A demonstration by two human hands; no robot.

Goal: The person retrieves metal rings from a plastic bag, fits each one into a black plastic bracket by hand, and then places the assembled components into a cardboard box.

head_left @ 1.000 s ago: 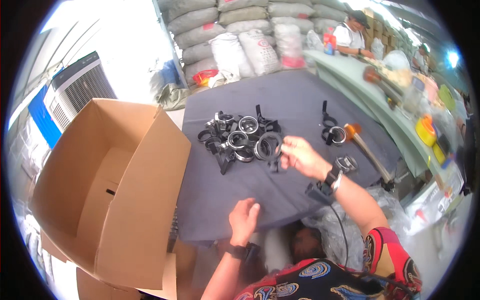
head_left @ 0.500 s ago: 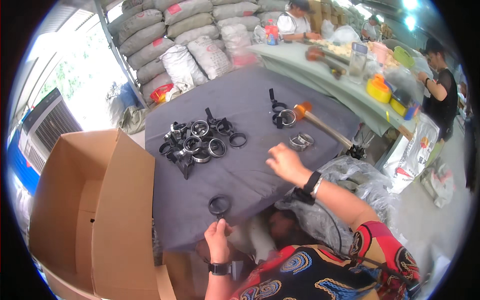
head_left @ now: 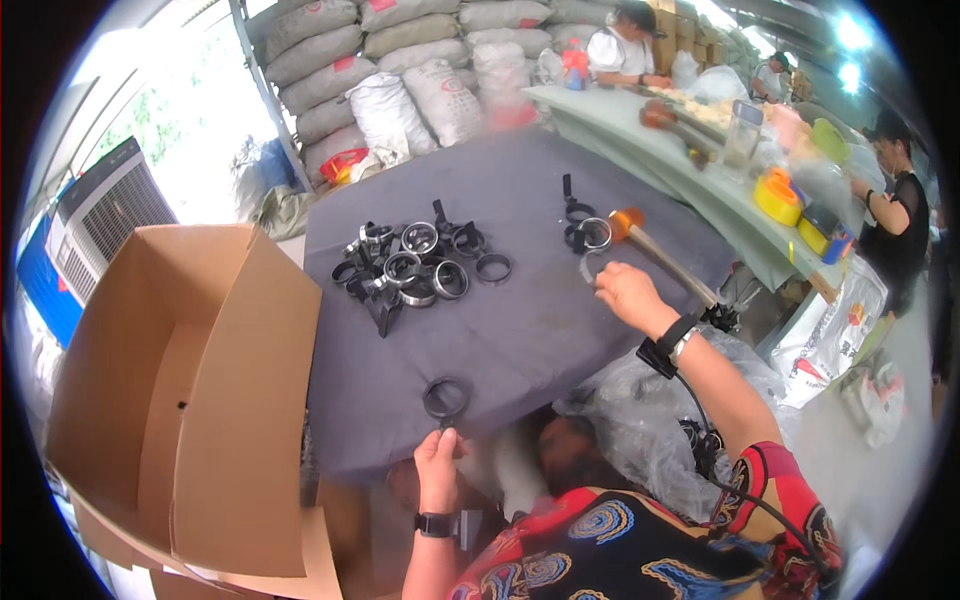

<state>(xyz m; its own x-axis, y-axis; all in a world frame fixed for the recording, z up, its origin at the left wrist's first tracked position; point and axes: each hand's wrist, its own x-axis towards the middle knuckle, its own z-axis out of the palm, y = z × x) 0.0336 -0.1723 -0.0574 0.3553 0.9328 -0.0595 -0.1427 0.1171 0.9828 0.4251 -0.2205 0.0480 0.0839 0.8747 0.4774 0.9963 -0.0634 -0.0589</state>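
My left hand is closed on the short stem of a black ring-shaped clamp, whose round part points away from me at the near edge of the cloth. On the right, my right hand is closed, fingertips on a silver metal ring; part of that ring is hidden behind the fingers. Just beyond it lie a silver-lined black ring and a black ring with an upright stem. A heap of black and silver rings covers the middle left of the table.
A mallet with an orange head lies at the table's right. An open cardboard box stands to the left of the grey-clothed table. Clear plastic sheeting bunches at the near right. People work at a green table beyond.
My right hand has come to the silver rings and closed on one. My left hand still holds the black ring clamp in nearly the same place. The whole view has shifted slightly.
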